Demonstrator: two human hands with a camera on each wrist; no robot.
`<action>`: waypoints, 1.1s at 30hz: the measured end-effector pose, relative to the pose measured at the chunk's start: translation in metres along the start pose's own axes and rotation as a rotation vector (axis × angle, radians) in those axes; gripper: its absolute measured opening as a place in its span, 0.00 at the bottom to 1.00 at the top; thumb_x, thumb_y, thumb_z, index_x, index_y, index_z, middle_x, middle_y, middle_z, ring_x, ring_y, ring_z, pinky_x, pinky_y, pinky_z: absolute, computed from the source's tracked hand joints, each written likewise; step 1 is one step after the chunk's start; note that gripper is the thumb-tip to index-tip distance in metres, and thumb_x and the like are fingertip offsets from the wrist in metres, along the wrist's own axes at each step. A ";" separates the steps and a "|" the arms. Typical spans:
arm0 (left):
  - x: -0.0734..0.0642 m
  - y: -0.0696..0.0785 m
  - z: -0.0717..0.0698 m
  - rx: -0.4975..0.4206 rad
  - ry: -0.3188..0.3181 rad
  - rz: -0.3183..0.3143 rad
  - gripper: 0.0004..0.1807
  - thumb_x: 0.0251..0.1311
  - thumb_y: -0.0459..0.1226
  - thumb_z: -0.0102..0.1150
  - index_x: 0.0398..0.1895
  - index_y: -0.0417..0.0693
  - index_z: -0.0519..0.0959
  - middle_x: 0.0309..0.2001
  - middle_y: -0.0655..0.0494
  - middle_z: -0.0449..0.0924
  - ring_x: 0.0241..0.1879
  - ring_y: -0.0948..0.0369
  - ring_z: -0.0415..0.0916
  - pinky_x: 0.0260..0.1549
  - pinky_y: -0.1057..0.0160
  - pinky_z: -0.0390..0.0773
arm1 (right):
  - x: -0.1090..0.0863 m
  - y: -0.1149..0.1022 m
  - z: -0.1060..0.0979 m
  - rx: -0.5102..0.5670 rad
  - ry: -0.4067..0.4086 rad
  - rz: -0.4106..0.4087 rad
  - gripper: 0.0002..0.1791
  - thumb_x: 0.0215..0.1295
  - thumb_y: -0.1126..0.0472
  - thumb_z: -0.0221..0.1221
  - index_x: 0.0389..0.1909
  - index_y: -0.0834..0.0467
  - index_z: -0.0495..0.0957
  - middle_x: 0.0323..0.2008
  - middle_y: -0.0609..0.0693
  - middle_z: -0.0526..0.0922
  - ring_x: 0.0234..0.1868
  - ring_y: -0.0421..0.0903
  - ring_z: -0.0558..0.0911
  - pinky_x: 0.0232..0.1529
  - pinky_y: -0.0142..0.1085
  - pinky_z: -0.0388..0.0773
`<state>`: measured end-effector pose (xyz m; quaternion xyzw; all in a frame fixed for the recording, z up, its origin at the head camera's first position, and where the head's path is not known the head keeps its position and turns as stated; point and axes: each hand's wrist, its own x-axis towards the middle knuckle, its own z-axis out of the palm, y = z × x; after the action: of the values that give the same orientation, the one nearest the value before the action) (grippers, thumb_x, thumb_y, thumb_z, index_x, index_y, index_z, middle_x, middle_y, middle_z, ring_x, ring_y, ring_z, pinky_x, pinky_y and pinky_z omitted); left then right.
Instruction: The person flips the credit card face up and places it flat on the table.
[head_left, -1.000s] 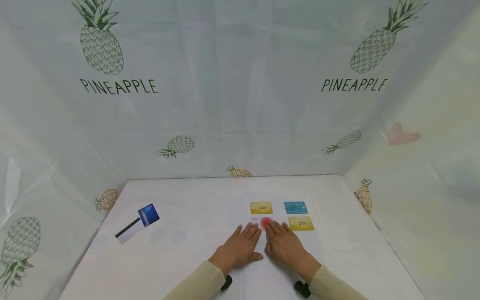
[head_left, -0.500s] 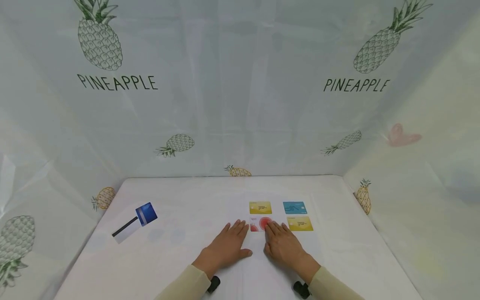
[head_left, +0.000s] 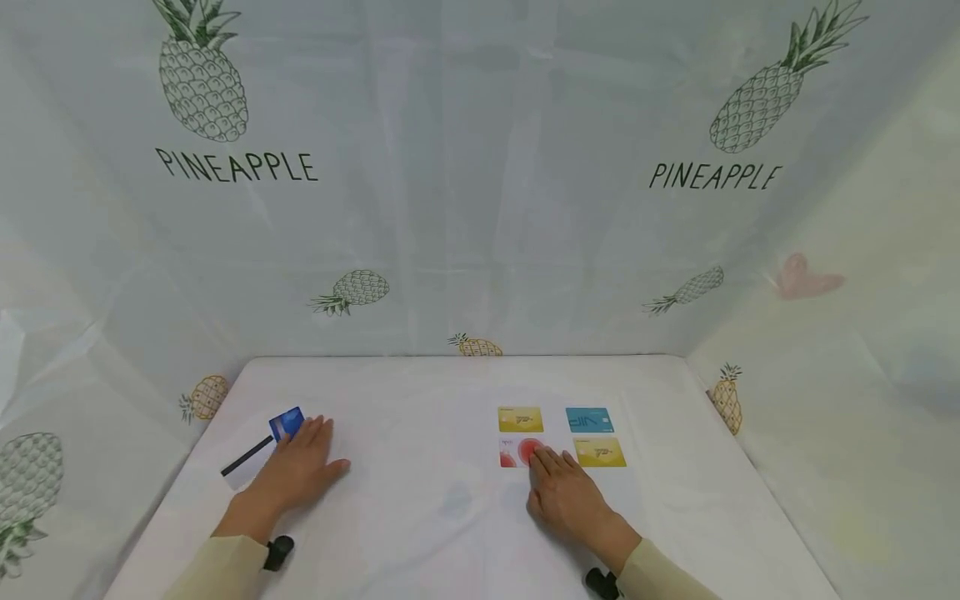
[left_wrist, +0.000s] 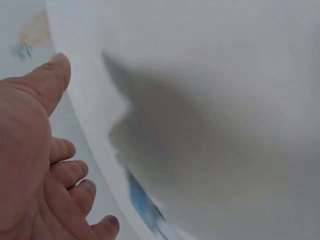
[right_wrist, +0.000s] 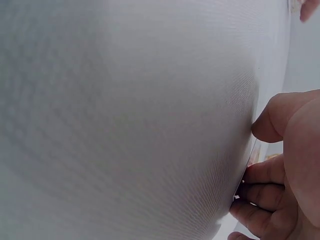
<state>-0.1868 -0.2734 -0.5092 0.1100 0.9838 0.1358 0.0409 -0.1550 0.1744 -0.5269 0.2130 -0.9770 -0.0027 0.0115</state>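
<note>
lh (head_left: 296, 473) nr blue card (head_left: 284, 422); rh (head_left: 567, 498) apart

A white table (head_left: 412, 433) spreads at six o'clock. At twelve hangs a pale sheet (head_left: 480, 200) with pineapples (head_left: 202, 92); a blurry red heart (head_left: 808, 279), probably printed, sits at three.

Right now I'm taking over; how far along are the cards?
Apparently done: yellow cards, teal card and red card, in two rows. In hand: left hand over the blue card, right hand at the red. Probably left: blue card and striped card, outside the rows.
</note>
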 end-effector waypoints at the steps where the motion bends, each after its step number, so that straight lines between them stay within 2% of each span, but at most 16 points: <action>1: -0.003 -0.010 -0.002 0.015 0.006 -0.015 0.47 0.73 0.53 0.60 0.77 0.23 0.58 0.78 0.23 0.55 0.78 0.28 0.52 0.72 0.23 0.51 | 0.000 0.000 0.000 0.001 0.003 -0.001 0.32 0.73 0.50 0.61 0.69 0.65 0.75 0.70 0.58 0.78 0.72 0.56 0.76 0.75 0.55 0.69; 4: -0.009 -0.034 -0.007 0.055 -0.002 -0.061 0.48 0.72 0.54 0.60 0.74 0.20 0.60 0.76 0.20 0.55 0.76 0.26 0.52 0.69 0.20 0.52 | 0.000 -0.001 0.000 0.001 0.003 0.000 0.32 0.72 0.50 0.62 0.69 0.65 0.76 0.70 0.58 0.79 0.72 0.56 0.77 0.75 0.55 0.69; 6: -0.012 -0.044 -0.008 0.070 -0.018 -0.090 0.49 0.72 0.56 0.60 0.73 0.19 0.60 0.76 0.19 0.55 0.76 0.25 0.51 0.69 0.20 0.51 | 0.000 -0.001 0.001 0.001 0.004 0.000 0.32 0.72 0.49 0.62 0.69 0.65 0.76 0.70 0.58 0.79 0.72 0.56 0.77 0.75 0.55 0.69; 9: -0.014 -0.050 -0.007 0.087 -0.047 -0.115 0.50 0.72 0.59 0.57 0.72 0.19 0.62 0.75 0.18 0.55 0.76 0.24 0.51 0.68 0.19 0.51 | 0.000 0.000 0.001 -0.005 0.014 -0.007 0.32 0.72 0.49 0.62 0.69 0.65 0.76 0.69 0.58 0.79 0.72 0.55 0.77 0.74 0.54 0.70; 12: -0.016 -0.048 -0.005 0.107 -0.060 -0.108 0.50 0.73 0.60 0.56 0.71 0.18 0.64 0.74 0.17 0.56 0.75 0.23 0.51 0.68 0.19 0.52 | 0.000 0.000 0.001 -0.009 0.031 -0.019 0.31 0.73 0.50 0.61 0.68 0.66 0.76 0.69 0.58 0.80 0.71 0.56 0.78 0.74 0.54 0.71; 16: -0.018 -0.038 0.000 0.113 -0.052 -0.068 0.47 0.75 0.57 0.55 0.70 0.17 0.64 0.74 0.16 0.56 0.75 0.23 0.51 0.68 0.19 0.54 | 0.000 0.000 0.000 0.005 0.031 -0.025 0.31 0.72 0.51 0.61 0.68 0.66 0.77 0.68 0.59 0.80 0.71 0.56 0.78 0.74 0.54 0.71; 21: -0.016 -0.017 0.008 0.075 -0.049 -0.034 0.46 0.76 0.54 0.56 0.70 0.15 0.62 0.74 0.13 0.53 0.75 0.22 0.49 0.68 0.20 0.54 | 0.000 0.000 -0.001 0.016 -0.007 -0.012 0.32 0.73 0.49 0.61 0.69 0.66 0.75 0.70 0.59 0.79 0.73 0.56 0.76 0.75 0.54 0.70; 29: -0.011 0.020 0.016 -0.008 -0.097 -0.020 0.45 0.76 0.52 0.56 0.72 0.16 0.59 0.75 0.14 0.50 0.77 0.23 0.47 0.72 0.25 0.53 | 0.000 0.002 0.000 0.007 0.011 -0.017 0.31 0.72 0.49 0.61 0.68 0.66 0.76 0.69 0.59 0.79 0.72 0.56 0.77 0.74 0.55 0.70; 33: -0.010 0.035 0.022 0.020 -0.108 0.001 0.44 0.76 0.52 0.58 0.74 0.21 0.61 0.76 0.17 0.52 0.78 0.25 0.49 0.72 0.24 0.53 | 0.000 0.003 0.002 -0.001 0.025 -0.017 0.31 0.73 0.49 0.61 0.68 0.66 0.76 0.69 0.59 0.79 0.72 0.56 0.77 0.74 0.55 0.70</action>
<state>-0.1673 -0.2367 -0.5199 0.1181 0.9814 0.1198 0.0925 -0.1557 0.1769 -0.5287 0.2213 -0.9749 -0.0008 0.0238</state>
